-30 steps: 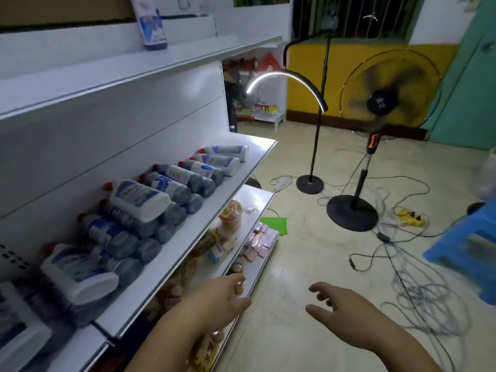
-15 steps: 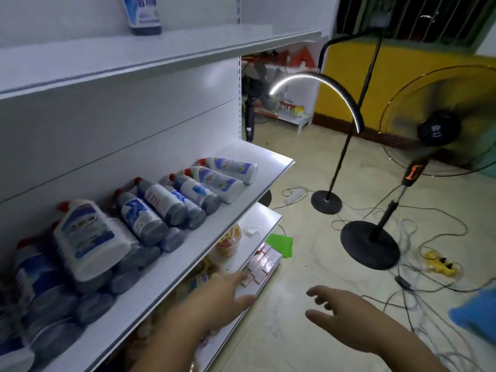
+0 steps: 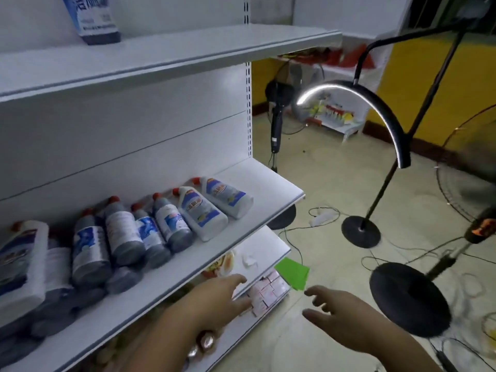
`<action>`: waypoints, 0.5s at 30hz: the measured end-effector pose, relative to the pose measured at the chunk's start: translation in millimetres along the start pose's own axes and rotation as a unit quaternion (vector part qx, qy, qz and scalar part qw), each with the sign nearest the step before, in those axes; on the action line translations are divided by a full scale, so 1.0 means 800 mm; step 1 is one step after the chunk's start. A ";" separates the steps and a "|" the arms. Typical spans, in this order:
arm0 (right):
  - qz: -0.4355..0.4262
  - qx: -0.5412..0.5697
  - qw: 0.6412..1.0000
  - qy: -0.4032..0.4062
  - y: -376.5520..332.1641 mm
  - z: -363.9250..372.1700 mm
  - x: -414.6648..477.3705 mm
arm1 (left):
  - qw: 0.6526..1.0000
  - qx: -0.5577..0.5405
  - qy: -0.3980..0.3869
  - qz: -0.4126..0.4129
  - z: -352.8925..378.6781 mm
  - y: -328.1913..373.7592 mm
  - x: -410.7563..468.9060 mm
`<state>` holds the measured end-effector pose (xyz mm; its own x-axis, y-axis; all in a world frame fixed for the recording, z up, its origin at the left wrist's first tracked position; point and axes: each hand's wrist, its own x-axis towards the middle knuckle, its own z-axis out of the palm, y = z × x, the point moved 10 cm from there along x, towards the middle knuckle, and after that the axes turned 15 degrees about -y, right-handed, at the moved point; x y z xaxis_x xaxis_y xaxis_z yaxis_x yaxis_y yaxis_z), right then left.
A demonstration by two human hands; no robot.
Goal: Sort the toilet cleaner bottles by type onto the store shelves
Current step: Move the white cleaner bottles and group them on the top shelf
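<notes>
Sticking out from the bottom of the view, both arms point forward with palms down. The left hand (image 3: 214, 299) is at six o'clock in the view, over the front of the low shelf (image 3: 268, 245). Its fingers are straight and a little spread, and it holds nothing. A bead bracelet (image 3: 204, 343) sits on its wrist. The right hand (image 3: 346, 315) is near it, at three o'clock from it, over the floor. Its fingers are loose and a bit bent, its thumb is out to the side, and it holds nothing too. The two hands do not touch. Small pink and white boxes (image 3: 268, 289) lie on the low shelf by the left fingertips. A green sheet (image 3: 292, 272) lies at twelve o'clock between the hands. The toilet cleaner bottles lie on their sides in a row on the middle shelf (image 3: 263, 181), at ten o'clock from the left hand, near it but not touched. Their red caps point to the back wall. Two white bottles (image 3: 202, 213) are at the right end of the row. The dark grey bottles (image 3: 120, 232) come next, some on top of others. A big white bottle (image 3: 18, 264) lies at nine o'clock. One more bottle (image 3: 92, 20) stands on the top shelf (image 3: 188, 49) at eleven o'clock, its top cut off by the edge. Far off, a curved lamp (image 3: 362, 114) stands at two o'clock and a round black fan base (image 3: 408, 302) at three o'clock.
</notes>
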<state>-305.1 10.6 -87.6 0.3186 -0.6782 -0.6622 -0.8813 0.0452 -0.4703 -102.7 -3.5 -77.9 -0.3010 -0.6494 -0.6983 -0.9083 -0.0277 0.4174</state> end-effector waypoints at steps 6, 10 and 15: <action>-0.059 -0.047 0.997 -0.028 0.011 -0.063 0.050 | 0.994 -0.087 0.056 -0.029 -0.029 0.024 0.024; -0.110 -0.068 0.985 -0.112 -0.017 -0.072 0.089 | 0.986 -0.121 0.084 -0.084 -0.046 -0.005 0.024; -0.106 -0.140 0.978 -0.116 -0.041 -0.111 0.150 | 0.970 -0.178 0.141 -0.088 -0.091 -0.028 0.051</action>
<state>-269.3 -137.6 -99.7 0.5469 -0.4645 -0.6965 -0.8372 -0.3026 -0.4556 -73.7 -84.5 -73.5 -0.0128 -0.7910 -0.6117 -0.7653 -0.3860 0.5151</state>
